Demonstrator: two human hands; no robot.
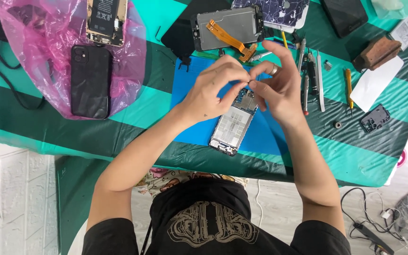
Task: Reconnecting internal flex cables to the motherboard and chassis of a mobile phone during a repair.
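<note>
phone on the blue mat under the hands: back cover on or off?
Off. The phone lies flat on the blue mat with its bare metal frame and circuit board exposed; left hand and right hand pinch together over its top end.

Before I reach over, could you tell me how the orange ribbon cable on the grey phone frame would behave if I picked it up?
The orange ribbon cable looks thin and flat, so it would probably be floppy and very light. It kinks partway along, so it likely creases easily. It seems fixed to the grey phone frame, so tugging it might tear it.
</note>
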